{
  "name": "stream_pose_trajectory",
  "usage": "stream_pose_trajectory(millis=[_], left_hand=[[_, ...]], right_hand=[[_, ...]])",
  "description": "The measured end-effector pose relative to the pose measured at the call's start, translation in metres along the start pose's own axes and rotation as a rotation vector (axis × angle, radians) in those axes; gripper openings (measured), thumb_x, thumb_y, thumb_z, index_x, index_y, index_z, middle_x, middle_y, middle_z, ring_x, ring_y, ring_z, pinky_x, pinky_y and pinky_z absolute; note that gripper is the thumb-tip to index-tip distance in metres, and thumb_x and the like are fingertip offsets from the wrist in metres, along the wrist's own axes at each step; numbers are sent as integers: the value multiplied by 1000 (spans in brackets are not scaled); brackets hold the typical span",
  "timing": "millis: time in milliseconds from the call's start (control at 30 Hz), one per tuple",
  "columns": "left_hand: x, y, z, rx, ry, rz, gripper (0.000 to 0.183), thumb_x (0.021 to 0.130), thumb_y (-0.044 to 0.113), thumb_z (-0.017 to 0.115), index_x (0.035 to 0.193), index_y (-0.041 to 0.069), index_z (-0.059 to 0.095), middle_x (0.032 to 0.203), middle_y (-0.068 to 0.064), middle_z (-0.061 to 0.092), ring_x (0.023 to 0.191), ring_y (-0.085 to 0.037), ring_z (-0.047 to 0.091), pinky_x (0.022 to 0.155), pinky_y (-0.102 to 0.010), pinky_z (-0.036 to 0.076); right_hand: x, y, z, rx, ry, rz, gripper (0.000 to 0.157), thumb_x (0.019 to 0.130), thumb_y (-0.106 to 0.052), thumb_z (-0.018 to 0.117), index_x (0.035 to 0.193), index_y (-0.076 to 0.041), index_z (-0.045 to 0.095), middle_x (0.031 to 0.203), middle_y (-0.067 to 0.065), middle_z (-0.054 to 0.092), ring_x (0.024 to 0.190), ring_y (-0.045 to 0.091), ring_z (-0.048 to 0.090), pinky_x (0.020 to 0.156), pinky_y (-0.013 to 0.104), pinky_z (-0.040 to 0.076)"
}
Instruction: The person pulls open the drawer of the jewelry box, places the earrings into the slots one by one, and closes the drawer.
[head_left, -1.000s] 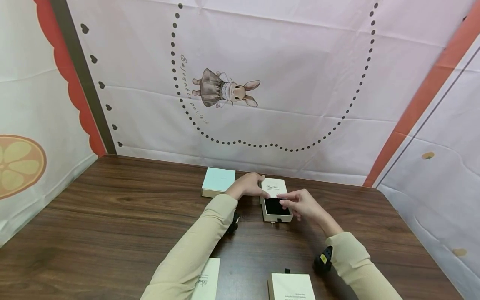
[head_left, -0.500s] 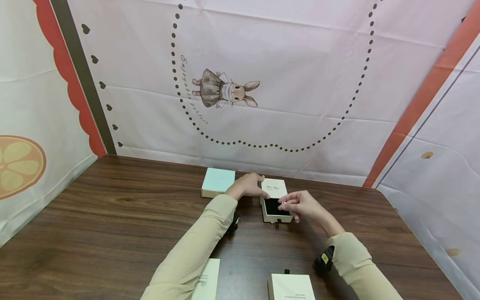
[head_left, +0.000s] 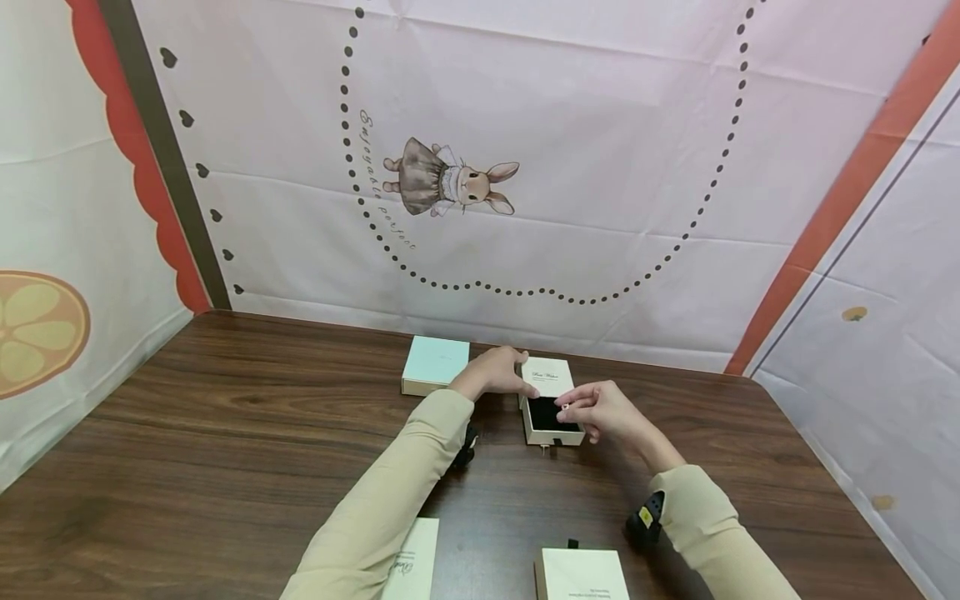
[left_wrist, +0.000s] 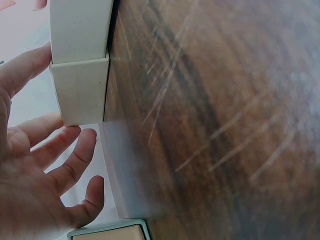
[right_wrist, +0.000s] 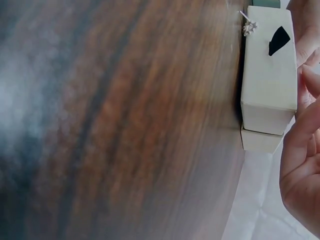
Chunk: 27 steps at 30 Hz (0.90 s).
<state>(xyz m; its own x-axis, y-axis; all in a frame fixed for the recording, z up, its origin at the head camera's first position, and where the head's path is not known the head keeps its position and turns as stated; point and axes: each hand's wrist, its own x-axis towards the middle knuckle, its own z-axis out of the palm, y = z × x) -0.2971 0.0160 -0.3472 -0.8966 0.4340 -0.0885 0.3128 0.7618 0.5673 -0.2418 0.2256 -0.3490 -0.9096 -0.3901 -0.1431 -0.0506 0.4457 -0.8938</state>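
Note:
A cream drawer-style jewelry box (head_left: 549, 372) with script lettering stands at the back of the table. Its drawer (head_left: 552, 437), lined in black, is pulled out toward me. My left hand (head_left: 495, 372) holds the box's left side, thumb near the seam and fingertips at the back end, as the left wrist view shows. Over the drawer, my right hand (head_left: 603, 410) pinches a small shiny earring-like piece (head_left: 566, 407); the fingers partly cover it. A stud earring (right_wrist: 249, 26) with a sparkling head lies on the table before the drawer's black pull tab (right_wrist: 279, 41).
A pale blue box (head_left: 438, 361) stands left of my left hand. Nearer to me are a cream box (head_left: 583, 575) with a black tab and another cream box (head_left: 417, 560), partly under my left sleeve. A printed cloth (head_left: 600, 208) hangs behind the wooden table (head_left: 247, 450).
My right fingers have shifted slightly, and the small shiny piece between them shows more clearly than a second ago. The left hand, box and drawer have stayed put.

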Motion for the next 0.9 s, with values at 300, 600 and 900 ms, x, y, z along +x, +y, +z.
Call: stream_pose_trajectory(millis=[300,600,900], left_hand=[[0,0,1,-6,2,-8,77,73,42,73,138,16,41,141,3,39,127,-20,38,100,-37,36],[0,1,0,7,10,-1,75,73,42,72,137,16,42,141,4,38,128,-19,37,101,-37,34],[-2,2,-1,17,12,0,74,74,41,72,137,16,43,141,5,39,127,-19,38,100,-37,35]], right_hand=[[2,0,5,12,43,12,22,80,-8,67,93,8,60,67,2,67,38,7,39,41,23,41],[1,-1,2,-13,-19,-68,26,89,-6,56,106,13,55,86,21,67,37,6,41,40,24,43],[1,-6,1,-127,-50,-113,27,91,-6,54,109,13,59,79,19,68,36,6,41,39,25,44]])
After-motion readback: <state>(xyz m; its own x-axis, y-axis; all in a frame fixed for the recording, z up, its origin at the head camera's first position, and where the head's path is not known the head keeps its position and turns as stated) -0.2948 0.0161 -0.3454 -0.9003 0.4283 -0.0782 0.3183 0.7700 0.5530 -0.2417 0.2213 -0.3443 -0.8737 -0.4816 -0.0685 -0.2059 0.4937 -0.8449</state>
